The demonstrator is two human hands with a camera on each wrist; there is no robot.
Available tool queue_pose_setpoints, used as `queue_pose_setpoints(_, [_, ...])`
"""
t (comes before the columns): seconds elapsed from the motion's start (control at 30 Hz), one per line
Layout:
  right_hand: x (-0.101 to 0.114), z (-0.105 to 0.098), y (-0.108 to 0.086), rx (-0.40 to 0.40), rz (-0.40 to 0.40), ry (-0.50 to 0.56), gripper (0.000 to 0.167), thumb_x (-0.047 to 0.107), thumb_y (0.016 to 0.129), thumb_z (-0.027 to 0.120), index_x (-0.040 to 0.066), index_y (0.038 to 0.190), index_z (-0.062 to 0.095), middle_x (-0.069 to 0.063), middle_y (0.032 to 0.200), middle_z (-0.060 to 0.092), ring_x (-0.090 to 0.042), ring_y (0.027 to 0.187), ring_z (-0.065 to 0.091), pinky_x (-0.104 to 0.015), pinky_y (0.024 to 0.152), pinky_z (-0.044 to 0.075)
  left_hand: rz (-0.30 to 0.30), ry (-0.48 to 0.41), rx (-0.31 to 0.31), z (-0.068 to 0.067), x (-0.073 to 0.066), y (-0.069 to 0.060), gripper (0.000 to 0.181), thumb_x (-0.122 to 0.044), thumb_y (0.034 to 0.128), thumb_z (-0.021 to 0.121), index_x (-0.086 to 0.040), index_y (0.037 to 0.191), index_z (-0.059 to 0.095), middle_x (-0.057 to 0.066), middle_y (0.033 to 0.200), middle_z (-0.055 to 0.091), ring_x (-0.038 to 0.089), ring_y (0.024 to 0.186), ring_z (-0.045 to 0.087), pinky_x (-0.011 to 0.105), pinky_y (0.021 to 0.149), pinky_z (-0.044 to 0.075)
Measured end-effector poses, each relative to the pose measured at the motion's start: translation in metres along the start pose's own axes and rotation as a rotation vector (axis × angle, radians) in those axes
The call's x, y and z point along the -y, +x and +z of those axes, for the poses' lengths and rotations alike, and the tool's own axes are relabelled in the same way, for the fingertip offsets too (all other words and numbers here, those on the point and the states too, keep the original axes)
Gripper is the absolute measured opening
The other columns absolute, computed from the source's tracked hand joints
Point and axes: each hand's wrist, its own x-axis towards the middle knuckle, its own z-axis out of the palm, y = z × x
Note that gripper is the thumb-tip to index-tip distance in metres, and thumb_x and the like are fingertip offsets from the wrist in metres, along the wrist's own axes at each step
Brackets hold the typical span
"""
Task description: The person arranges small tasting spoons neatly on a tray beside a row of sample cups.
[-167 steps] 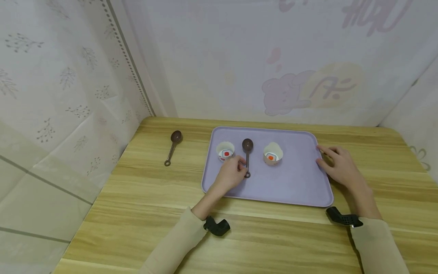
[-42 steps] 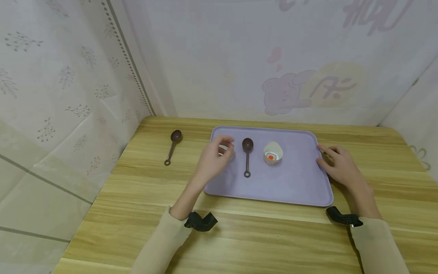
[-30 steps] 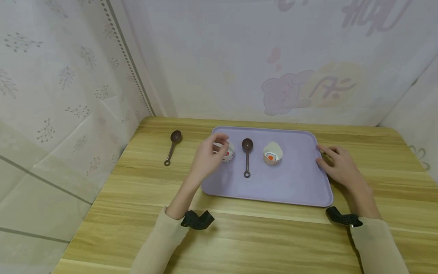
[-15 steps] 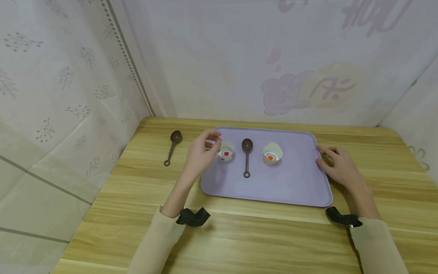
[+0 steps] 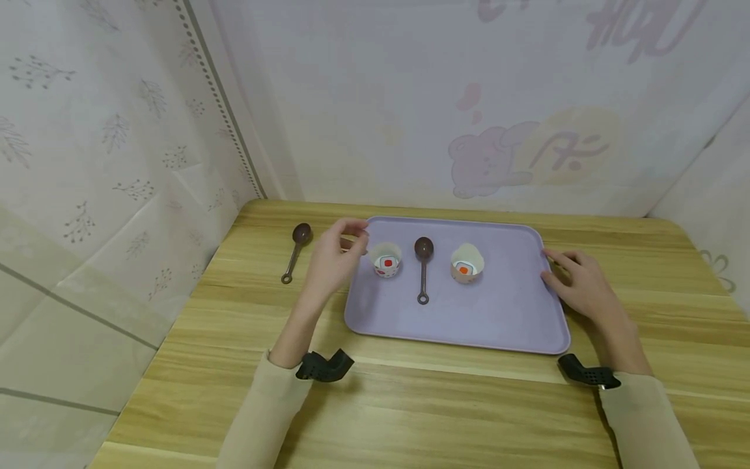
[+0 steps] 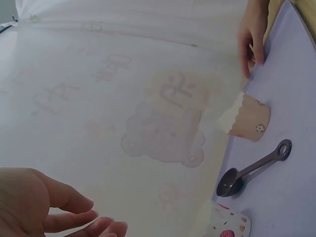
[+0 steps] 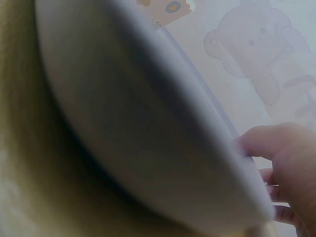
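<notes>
My left hand hovers over the left rim of the purple tray, fingers loosely bent and holding nothing. Just right of it stands a paper baking cup holding a small white square piece with a red middle. Farther along the tray lie a brown measuring spoon, bowl away from me, and another baking cup with an orange-centred white piece inside. At the tray's right edge, my right hand rests its thumb and fingertips against the rim; the right wrist view shows the thumb touching it.
A second brown measuring spoon lies on the wooden table, left of the tray. Pale printed cloths hang behind the table and at both sides.
My left hand was at the tray spoon's handle several seconds ago. It has since moved left, past the red-centred piece's cup, uncovering that cup. The right hand has stayed at the rim.
</notes>
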Motion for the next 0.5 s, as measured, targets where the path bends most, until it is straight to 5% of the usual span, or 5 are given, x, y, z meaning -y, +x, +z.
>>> queue_pose_setpoints(0.5, [0.0004, 0.0005, -0.0003, -0.002, 0.004, 0.001, 0.049, 0.022, 0.098, 0.065, -0.001, 0.141, 0.054, -0.035, 0.121, 0.052, -0.054, 0.109, 0.044, -0.067, 0.09, 0.033, 0.002, -0.005, -0.027, -0.0082, 0.0035, 0.0027, 0.023, -0.006, 0.0982, 0.062, 0.001, 0.12, 0.065, 0.016, 0.108, 0.068, 0.032, 0.085, 0.068, 0.032, 0.069, 0.057])
